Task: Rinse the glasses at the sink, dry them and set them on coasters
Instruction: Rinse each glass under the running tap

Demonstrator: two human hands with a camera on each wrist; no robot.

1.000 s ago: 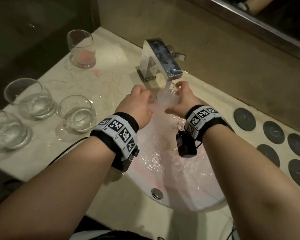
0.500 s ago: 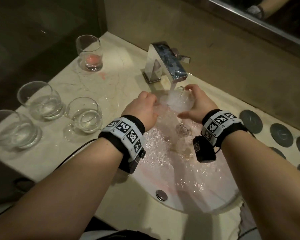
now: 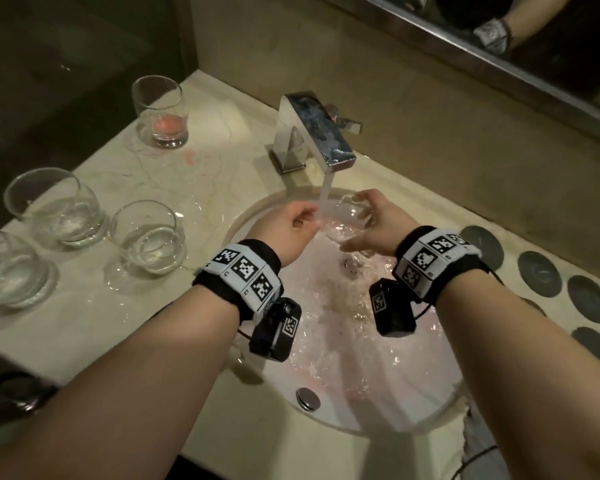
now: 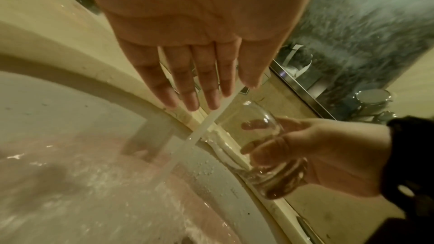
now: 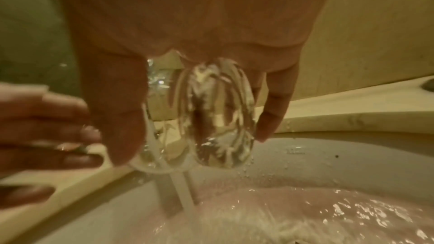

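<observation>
Glass (image 3: 349,223) under rinse sits tilted on its side over the sink (image 3: 409,415), mouth turned toward the stream from the faucet (image 3: 314,133), so that water can run in and spill straight into the basin. The right hand (image 3: 378,225) holds it, thumb and fingers curled round its body near the base. The left hand (image 3: 284,225) is beside the stream with fingers straight and together, holding nothing, probably ready to rub the rim. Three more glasses (image 3: 148,237) stand on the counter to the left, near the basin, and a fourth glass with pink dregs (image 3: 161,110) stands farther back. Dark round coasters (image 3: 539,275) lie to the right, past the basin. No drying cloth shows, so that step looks unprovided for.
</observation>
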